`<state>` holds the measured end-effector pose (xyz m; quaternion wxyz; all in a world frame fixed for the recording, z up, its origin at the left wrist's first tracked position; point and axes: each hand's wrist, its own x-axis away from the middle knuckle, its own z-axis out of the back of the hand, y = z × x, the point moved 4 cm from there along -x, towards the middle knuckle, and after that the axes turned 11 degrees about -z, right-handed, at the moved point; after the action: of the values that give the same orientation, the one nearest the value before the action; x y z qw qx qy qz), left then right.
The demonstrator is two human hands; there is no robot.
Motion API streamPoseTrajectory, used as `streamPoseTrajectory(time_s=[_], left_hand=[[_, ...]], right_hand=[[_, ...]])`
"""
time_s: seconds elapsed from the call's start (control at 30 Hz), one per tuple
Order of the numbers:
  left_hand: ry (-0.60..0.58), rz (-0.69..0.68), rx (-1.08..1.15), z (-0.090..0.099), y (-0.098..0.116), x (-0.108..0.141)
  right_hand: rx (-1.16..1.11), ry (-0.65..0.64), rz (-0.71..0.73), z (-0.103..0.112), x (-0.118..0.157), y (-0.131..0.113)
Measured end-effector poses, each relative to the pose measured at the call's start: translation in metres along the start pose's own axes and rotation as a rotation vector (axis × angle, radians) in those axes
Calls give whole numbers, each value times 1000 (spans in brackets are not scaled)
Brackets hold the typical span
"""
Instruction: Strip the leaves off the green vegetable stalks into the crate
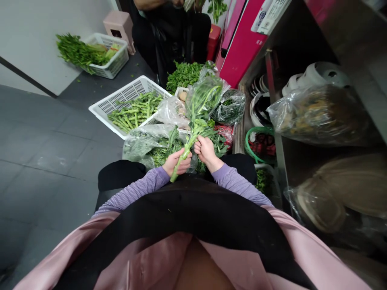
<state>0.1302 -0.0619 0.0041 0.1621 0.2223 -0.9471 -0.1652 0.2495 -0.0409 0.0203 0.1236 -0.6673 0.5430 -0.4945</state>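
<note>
My left hand [177, 162] is wrapped round the lower part of a thick, pale green leafy vegetable stalk [188, 148], whose cut end points down toward my lap. Against the stalk's upper right side, the fingers of my right hand [206, 150] are closed on it, just below the leafy top; exactly which part they pinch is hidden. Under and beyond my hands lies an opened clear plastic bag [142, 141] of leafy greens [163, 153]. To its upper left, a white basket [104, 105] holds several stripped green stalks [136, 112].
Ahead are bagged greens [204, 96], a leafy heap [184, 76] and a crouching person [172, 36] holding greens. Another white basket [116, 66] with celery-like greens stands by the wall. A metal shelf [279, 161] with bagged goods and a green basket [247, 141] flank my right.
</note>
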Motion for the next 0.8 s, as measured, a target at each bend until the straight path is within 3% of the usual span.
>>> streamPoseTrajectory(time_s=[0.17, 0.37, 0.6, 0.73, 0.8], left_hand=[[-70, 13, -114, -2, -5, 3], [-77, 176, -79, -5, -17, 14], [-205, 170, -240, -11, 2, 20], [-156, 60, -538, -16, 10, 21], [-126, 26, -607, -18, 8, 19]], right_hand=[[23, -75, -6, 5, 6, -1], [87, -395, -193, 7, 15, -7], [-36, -276, -321, -3, 24, -8], [96, -318, -647, 4, 33, 22], [187, -265, -707, 13, 30, 41]])
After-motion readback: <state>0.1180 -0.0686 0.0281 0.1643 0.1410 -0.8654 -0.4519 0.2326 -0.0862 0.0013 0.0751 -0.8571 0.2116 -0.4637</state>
